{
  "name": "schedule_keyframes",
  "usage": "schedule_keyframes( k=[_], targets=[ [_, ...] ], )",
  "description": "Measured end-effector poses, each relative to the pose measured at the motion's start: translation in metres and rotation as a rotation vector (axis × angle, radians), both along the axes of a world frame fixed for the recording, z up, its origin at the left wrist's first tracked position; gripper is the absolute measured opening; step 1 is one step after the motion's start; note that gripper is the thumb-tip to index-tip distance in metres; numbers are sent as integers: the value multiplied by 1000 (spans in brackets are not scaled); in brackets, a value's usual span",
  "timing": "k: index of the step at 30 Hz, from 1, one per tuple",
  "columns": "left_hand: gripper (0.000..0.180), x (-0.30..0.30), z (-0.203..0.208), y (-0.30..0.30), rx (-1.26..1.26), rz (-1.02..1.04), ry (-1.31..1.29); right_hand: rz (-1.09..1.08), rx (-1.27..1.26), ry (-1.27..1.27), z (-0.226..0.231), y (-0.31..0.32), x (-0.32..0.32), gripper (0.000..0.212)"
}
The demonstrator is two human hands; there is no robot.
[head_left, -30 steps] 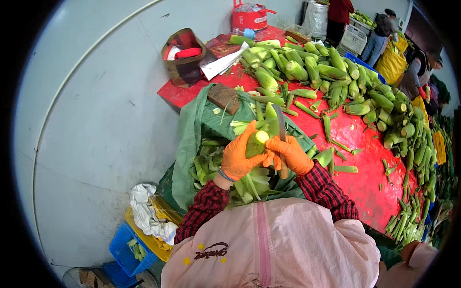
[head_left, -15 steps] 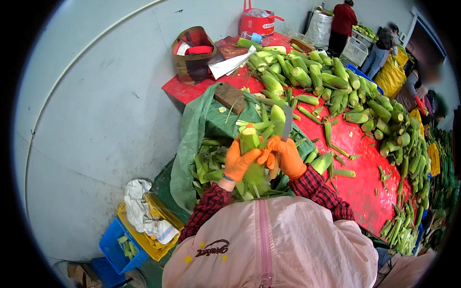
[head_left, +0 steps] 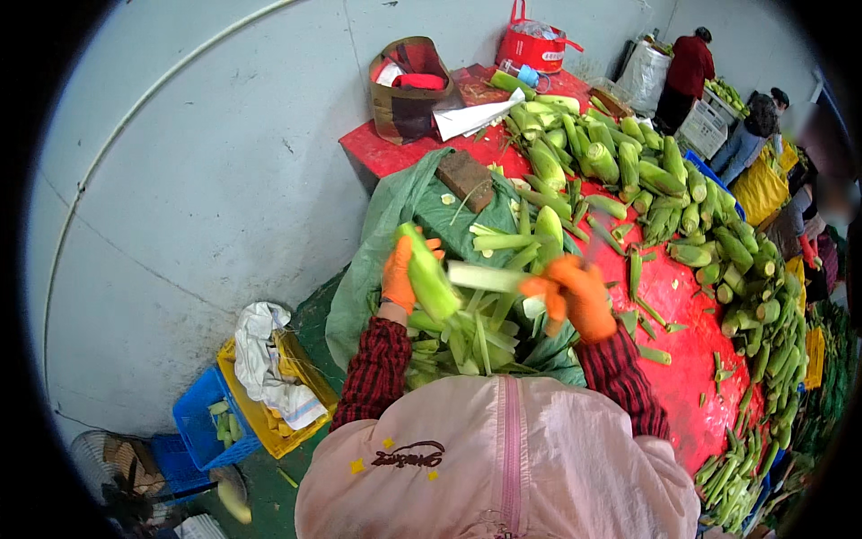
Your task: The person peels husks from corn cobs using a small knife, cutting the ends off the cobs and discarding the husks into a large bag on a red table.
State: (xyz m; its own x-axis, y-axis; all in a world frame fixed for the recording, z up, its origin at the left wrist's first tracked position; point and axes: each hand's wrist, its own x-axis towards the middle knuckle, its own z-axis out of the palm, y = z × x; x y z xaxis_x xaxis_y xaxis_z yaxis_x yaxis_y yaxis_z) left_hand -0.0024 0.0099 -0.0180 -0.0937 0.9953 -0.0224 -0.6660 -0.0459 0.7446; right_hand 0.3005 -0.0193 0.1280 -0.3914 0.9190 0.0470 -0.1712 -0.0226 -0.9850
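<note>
My left hand (head_left: 401,274), in an orange glove, is closed around a green ear of corn (head_left: 429,274) held tilted over the green sack. My right hand (head_left: 575,298), also gloved in orange, is closed on a knife (head_left: 596,235) whose blade is smeared by motion. A pale strip of husk (head_left: 485,277) stretches from beside the ear to the fingers of my right hand; whether it is still attached to the ear I cannot tell. Under both hands, loose husks (head_left: 467,346) lie in the open green sack (head_left: 359,296). Another ear (head_left: 549,235) leans just beyond them.
Many ears of corn (head_left: 660,180) are heaped along the red table (head_left: 673,359). A brown block (head_left: 465,180) lies on the sack. Bags (head_left: 409,99) stand at the back. Left on the floor are yellow (head_left: 296,382) and blue crates (head_left: 202,418). Several people work far right.
My hands have moved apart, left hand with the ear going left, right hand with the knife going right. The husk strip now spans between them. The whole view has shifted slightly.
</note>
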Motion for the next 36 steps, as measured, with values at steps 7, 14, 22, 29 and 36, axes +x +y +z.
schedule_keyframes(
  k=[7, 14, 22, 29, 36],
  targets=[
    [58, 48, 50, -31, 160, -272, 229, 193, -91, -506, -17, 21, -66, 52],
    [61, 55, 71, -44, 187, -382, 158, 220, -145, -316, -30, 19, -57, 30],
    [61, 61, 53, -37, 130, -396, 150, 36, -241, -275, -47, 19, -55, 16],
    [56, 85, 46, -43, -65, 54, 644, -123, -284, -135, -78, 27, -52, 13],
    [52, 68, 18, -48, -67, -80, 244, -2, -190, -244, -68, 29, -47, 16]
  ],
)
